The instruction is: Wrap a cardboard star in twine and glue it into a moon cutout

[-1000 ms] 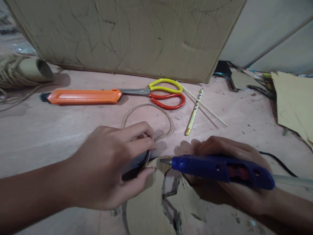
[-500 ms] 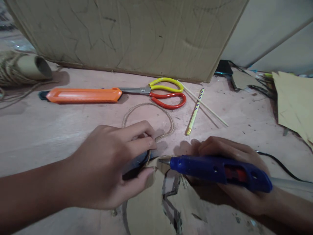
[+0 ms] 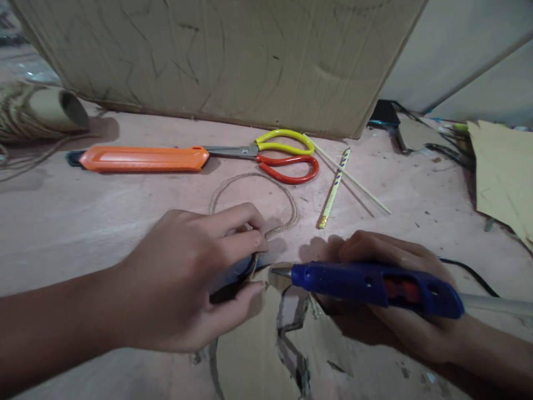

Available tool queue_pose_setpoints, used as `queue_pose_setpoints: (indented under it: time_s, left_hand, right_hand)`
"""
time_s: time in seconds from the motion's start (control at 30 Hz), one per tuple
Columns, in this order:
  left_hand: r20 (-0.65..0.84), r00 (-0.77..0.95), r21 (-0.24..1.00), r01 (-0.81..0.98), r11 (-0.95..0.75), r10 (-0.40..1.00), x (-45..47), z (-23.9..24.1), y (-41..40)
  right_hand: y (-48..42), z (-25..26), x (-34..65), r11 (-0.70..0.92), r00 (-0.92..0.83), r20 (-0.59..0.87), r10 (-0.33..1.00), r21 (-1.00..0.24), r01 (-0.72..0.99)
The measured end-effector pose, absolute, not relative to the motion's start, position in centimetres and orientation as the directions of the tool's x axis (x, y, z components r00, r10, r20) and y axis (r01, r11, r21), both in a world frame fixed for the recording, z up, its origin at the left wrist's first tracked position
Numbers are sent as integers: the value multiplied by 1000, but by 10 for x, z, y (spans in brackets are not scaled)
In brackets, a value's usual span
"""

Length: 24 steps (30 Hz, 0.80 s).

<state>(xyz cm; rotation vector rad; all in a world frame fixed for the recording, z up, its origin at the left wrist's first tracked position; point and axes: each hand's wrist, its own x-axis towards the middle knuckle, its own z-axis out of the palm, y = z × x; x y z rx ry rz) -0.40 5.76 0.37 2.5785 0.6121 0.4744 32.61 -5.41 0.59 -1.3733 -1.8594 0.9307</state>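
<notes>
My left hand [image 3: 200, 278] pinches a brown twine [image 3: 296, 211] between thumb and fingers, at the upper edge of a cut cardboard piece [image 3: 250, 355]. The twine's free length curves in a loop on the table beyond the fingers. My right hand [image 3: 400, 266] is wrapped round a blue hot glue gun [image 3: 341, 284]. The gun lies nearly level, its metal tip pointing left at the cardboard's top edge, close to my left fingertips. A jagged, dark-edged opening shows in the cardboard under the gun. Whether the tip touches the cardboard I cannot tell.
Beyond my hands lie an orange box cutter [image 3: 145, 159], scissors [image 3: 287, 158] with yellow and red handles, a pencil [image 3: 334, 189] and a thin stick [image 3: 353, 180]. A twine roll [image 3: 50, 114] is at left, a large cardboard panel [image 3: 233, 61] behind, cardboard scraps [image 3: 503, 172] at right.
Both hands keep almost the same pose, with the glue gun's tip at the cardboard edge. The view has shifted slightly.
</notes>
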Motion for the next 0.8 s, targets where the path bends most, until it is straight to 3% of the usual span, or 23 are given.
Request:
queue_pose_setpoints:
  time_s: [0.5, 0.8]
  left_hand:
    - [225, 848, 483, 331, -811, 480, -4, 4, 58]
    - [226, 846, 494, 328, -805, 483, -3, 4, 58]
  right_hand:
    - [-59, -2, 325, 160, -233, 65, 970, -894, 418]
    - [-59, -2, 324, 184, -229, 80, 970, -856, 483]
